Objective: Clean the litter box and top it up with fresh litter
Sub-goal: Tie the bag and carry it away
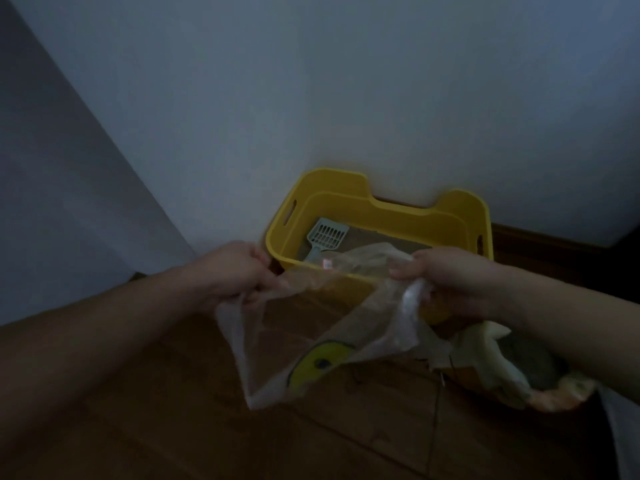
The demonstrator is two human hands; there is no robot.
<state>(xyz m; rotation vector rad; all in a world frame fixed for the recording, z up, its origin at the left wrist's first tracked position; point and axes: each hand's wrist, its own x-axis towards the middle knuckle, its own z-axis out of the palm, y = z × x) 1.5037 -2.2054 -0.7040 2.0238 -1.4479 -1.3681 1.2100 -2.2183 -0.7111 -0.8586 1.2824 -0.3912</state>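
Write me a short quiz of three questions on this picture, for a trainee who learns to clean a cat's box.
1. True or false: the scoop lies inside the yellow box.
2. What do the left hand and the right hand both hold? A) the plastic bag B) the scoop C) the box's rim
3. Fill in: the box stands on the floor against the ____.
Key: 1 true; 2 A; 3 wall.
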